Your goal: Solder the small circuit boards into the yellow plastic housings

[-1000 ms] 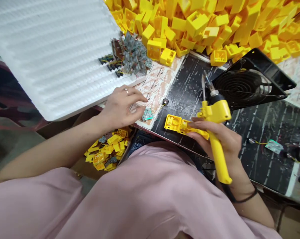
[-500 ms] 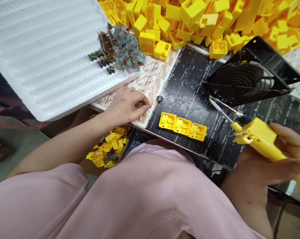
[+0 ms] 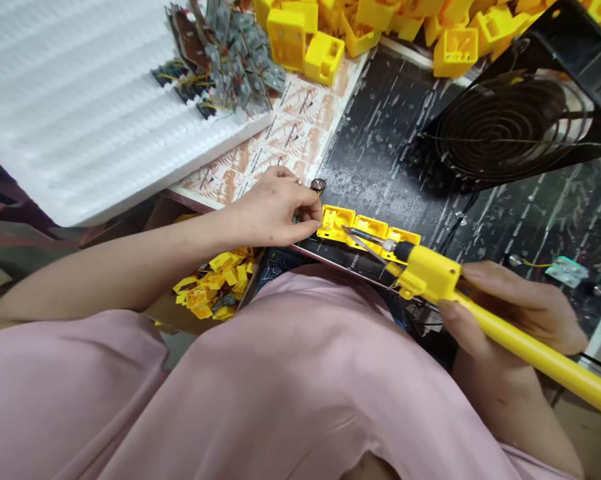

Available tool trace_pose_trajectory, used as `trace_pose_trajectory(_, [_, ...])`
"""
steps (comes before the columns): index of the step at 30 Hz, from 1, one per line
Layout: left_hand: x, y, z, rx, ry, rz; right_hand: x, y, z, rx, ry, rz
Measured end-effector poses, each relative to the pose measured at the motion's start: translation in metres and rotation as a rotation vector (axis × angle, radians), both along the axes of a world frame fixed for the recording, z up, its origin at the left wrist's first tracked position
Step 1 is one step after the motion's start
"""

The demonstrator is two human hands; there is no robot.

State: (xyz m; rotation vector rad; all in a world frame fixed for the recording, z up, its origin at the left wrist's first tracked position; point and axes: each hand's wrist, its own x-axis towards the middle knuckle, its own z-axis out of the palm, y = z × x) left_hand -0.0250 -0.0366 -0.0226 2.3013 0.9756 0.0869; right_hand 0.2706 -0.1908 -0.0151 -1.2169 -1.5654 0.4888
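Note:
My left hand [image 3: 288, 210] is pinched at the left end of a row of three yellow plastic housings [image 3: 363, 219]. A small circuit board [image 3: 296, 217], mostly hidden by the fingers, is in its grip. Just beyond the fingertips lies a small round speaker [image 3: 318, 185] with thin wires. My right hand [image 3: 510, 313] is wrapped around a yellow soldering iron [image 3: 433, 273] with a solder feed tube. The iron's tip is over the leftmost housing, close to my left fingertips; whether it touches cannot be made out.
A black fan [image 3: 505, 127] stands at the back right. More yellow housings [image 3: 325, 59] are heaped behind. White foam [image 3: 105, 113] at left bears a cluster of circuit boards [image 3: 240, 60]. A wired board [image 3: 566, 272] lies at right. A box of yellow parts [image 3: 215, 283] is below the table edge.
My right hand has brought the soldering iron leftward from near the fan to the leftmost housing. My left hand has moved right, up to that housing. The view has shifted slightly.

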Motion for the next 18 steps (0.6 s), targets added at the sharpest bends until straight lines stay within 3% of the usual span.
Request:
trace_pose_trajectory(3, [0.005,-0.002,0.004,0.040,0.076,-0.009,-0.004,0.008,0.003,0.111,-0.152,0.218])
trace_pose_trajectory(18, [0.015,0.008,0.003,0.143,0.159,-0.131,-0.005,0.022,0.014,0.083,-0.315,0.336])
